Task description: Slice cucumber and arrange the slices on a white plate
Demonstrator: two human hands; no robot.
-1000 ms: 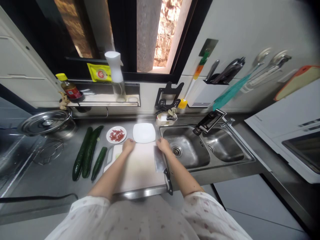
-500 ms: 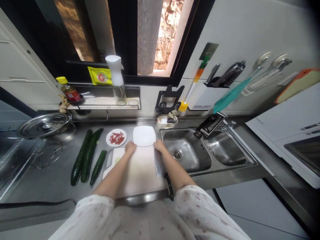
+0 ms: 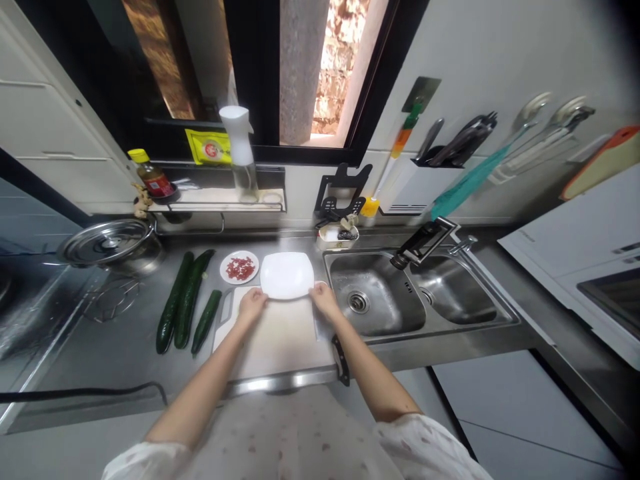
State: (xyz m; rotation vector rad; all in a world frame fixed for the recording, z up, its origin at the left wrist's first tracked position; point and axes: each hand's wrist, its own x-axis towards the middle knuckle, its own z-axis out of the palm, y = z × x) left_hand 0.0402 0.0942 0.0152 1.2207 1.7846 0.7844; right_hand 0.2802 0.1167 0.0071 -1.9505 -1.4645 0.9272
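Observation:
A white square plate (image 3: 287, 275) is gripped at its near corners, over the far edge of a white cutting board (image 3: 280, 340). My left hand (image 3: 253, 305) is closed on the left corner, and my right hand (image 3: 324, 297) pinches the right one. A kitchen knife (image 3: 341, 360) lies along the board's right side, its black handle toward me and its blade partly hidden under my right forearm. Left of the plate sits a small round plate (image 3: 239, 267) with chopped red pieces. Farther left lie two long cucumbers (image 3: 186, 300) and a shorter cucumber piece (image 3: 207, 322).
A double steel sink (image 3: 377, 297) with a black-and-steel faucet (image 3: 425, 243) stands to the right. At the left are a lidded pot (image 3: 113, 243) and a wire rack (image 3: 114, 299). A shelf (image 3: 215, 199) under the window holds a spray bottle (image 3: 241, 153) and a sauce bottle (image 3: 151, 175).
Both hands have drawn the white square plate slightly toward me, and it looks larger. My left hand has shifted a little lower. The camera view has moved slightly.

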